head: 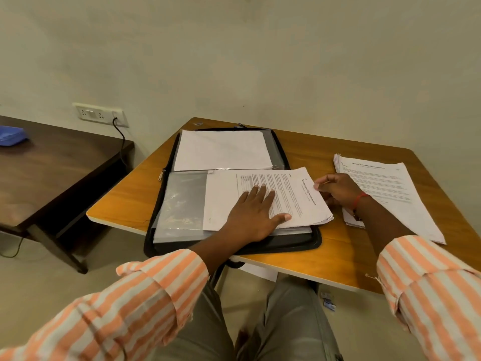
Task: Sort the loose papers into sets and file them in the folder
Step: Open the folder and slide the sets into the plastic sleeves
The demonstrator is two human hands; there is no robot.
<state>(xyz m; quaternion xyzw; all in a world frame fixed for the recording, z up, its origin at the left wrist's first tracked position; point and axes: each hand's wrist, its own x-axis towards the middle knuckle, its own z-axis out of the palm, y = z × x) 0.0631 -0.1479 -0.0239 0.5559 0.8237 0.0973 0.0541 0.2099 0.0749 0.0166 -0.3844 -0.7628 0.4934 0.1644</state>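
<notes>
- Two tables; orange table nearest, beige wall.
- Folder open, printed set on top.
- Left hand flat on set; right hand pinches edge.

The open folder fills the middle of the wooden table and hangs over the front edge, so there is no bare wood in front of it. The left hand lies flat on the printed sheets in the near half and blocks the way across them. The right hand pinches the edge of those sheets. It sits in the gap between the folder and the stack of papers, so the gap is blocked there. Farther back that gap is bare wood. There is more bare wood left of the folder and behind the stack. Nothing hangs over the white sheet in the far half. The wall stands right behind the table.
</notes>
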